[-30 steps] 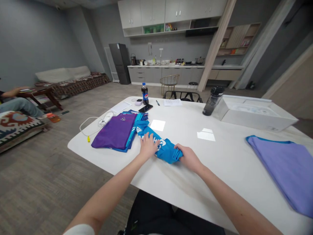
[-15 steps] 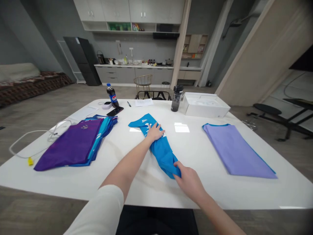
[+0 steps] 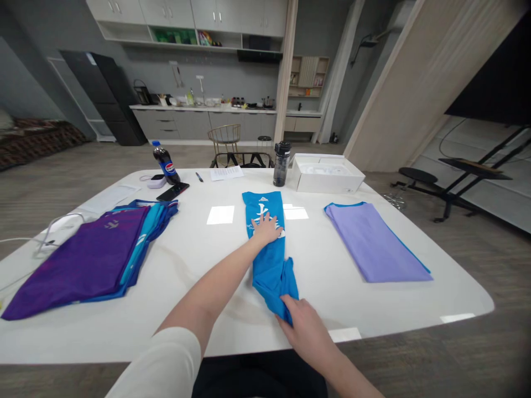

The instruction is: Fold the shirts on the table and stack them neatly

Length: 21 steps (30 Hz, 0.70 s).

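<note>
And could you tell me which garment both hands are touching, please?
The blue garment between the stacked garments and the lilac garment: the left hand rests on it and the right hand grips its near end. Neither hand touches the others.

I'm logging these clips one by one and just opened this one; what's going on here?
A white-printed blue garment is being handled on a white table. The left hand lies spread over its printed part, while the right hand grips its bunched near end. To its left is a clothes pile with purple on top; to its right, a lilac cloth lies flat.
</note>
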Each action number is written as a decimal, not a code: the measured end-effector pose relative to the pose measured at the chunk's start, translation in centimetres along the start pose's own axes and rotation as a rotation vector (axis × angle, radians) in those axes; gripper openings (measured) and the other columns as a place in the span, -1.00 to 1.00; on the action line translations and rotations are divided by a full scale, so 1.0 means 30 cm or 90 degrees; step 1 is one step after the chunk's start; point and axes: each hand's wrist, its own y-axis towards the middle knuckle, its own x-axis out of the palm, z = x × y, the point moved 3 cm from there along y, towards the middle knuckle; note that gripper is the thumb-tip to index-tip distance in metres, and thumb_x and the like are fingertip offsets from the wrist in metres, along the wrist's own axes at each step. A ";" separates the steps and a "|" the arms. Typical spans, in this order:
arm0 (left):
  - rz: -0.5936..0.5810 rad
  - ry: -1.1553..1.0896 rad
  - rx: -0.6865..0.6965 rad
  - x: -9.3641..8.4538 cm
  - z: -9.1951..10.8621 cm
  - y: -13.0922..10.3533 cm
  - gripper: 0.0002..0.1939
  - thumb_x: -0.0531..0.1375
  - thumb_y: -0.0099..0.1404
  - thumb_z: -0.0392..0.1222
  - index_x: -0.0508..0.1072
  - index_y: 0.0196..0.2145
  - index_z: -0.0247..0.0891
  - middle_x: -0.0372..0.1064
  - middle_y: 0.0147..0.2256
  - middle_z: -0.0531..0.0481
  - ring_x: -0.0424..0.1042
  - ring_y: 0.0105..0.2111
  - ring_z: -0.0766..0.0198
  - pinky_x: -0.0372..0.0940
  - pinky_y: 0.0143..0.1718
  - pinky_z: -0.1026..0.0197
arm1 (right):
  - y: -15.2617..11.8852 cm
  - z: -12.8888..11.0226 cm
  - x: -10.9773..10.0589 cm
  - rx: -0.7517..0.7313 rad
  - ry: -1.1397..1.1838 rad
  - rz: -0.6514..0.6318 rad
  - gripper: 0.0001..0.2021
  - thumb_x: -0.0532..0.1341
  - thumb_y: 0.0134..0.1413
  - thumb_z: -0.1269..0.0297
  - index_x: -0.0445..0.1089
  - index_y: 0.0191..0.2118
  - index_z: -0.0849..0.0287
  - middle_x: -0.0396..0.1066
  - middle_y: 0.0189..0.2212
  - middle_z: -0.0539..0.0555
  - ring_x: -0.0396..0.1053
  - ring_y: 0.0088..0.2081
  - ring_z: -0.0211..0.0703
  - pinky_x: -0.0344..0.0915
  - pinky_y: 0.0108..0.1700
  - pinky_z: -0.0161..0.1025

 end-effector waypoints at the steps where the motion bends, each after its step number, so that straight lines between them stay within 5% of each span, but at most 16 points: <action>1: 0.007 0.010 0.011 -0.002 -0.008 -0.003 -0.30 -0.03 0.41 0.22 0.15 0.40 -0.09 -0.25 0.48 -0.15 -0.28 0.46 -0.21 -0.37 0.32 -0.51 | -0.005 -0.024 0.013 -0.002 0.028 -0.026 -0.78 0.15 0.27 0.34 0.39 0.00 0.11 0.54 -0.22 0.13 0.47 -0.17 0.05 0.22 -0.16 -0.16; 6: 0.078 0.032 0.022 -0.021 -0.016 -0.037 -0.31 -0.10 0.44 0.24 0.21 0.37 -0.13 -0.08 0.44 -0.18 -0.16 0.44 -0.13 -0.37 0.38 -0.38 | -0.013 -0.136 0.027 -0.060 0.102 -0.086 -0.66 0.24 0.28 0.13 0.41 0.11 0.04 0.54 -0.28 0.03 0.48 -0.25 -0.08 0.17 -0.26 -0.26; 10: 0.145 0.069 0.093 -0.034 0.034 -0.101 -0.30 0.08 0.35 0.30 0.37 0.23 -0.23 0.22 0.29 -0.32 0.14 0.30 -0.19 -0.22 0.37 -0.32 | 0.036 -0.127 -0.027 -0.068 0.117 -0.034 -0.76 0.17 0.34 0.07 0.53 -0.11 0.02 0.50 -0.36 -0.02 0.45 -0.29 -0.15 0.20 -0.22 -0.27; 14: 0.125 0.040 0.121 -0.020 0.069 -0.135 -0.68 0.12 0.39 -0.09 0.50 -0.02 -0.27 0.41 0.08 -0.31 0.34 0.12 -0.13 0.16 0.17 -0.22 | 0.112 -0.059 -0.073 -0.035 0.046 0.068 -0.72 0.10 0.38 0.09 0.50 -0.24 0.07 0.45 -0.37 0.01 0.43 -0.30 -0.13 0.24 -0.20 -0.23; 18: 0.217 -0.275 0.092 -0.056 0.026 -0.131 -0.79 0.07 0.41 -0.17 0.48 -0.29 -0.25 0.50 -0.22 -0.14 0.46 -0.17 0.10 0.30 -0.05 0.05 | 0.170 -0.002 -0.067 -0.003 -0.017 0.088 -0.78 0.08 0.38 0.14 0.41 -0.09 0.09 0.46 -0.15 0.10 0.47 -0.17 -0.06 0.29 -0.14 -0.19; 21: 0.340 -0.617 0.010 -0.109 -0.102 -0.147 -0.77 0.14 0.36 -0.05 0.42 -0.38 -0.22 0.43 -0.38 0.01 0.41 -0.31 0.23 0.31 -0.15 0.17 | 0.188 0.024 -0.052 0.026 -0.049 0.073 -0.72 0.03 0.41 0.15 0.33 0.08 0.11 0.44 -0.01 0.16 0.49 -0.12 -0.04 0.32 -0.11 -0.19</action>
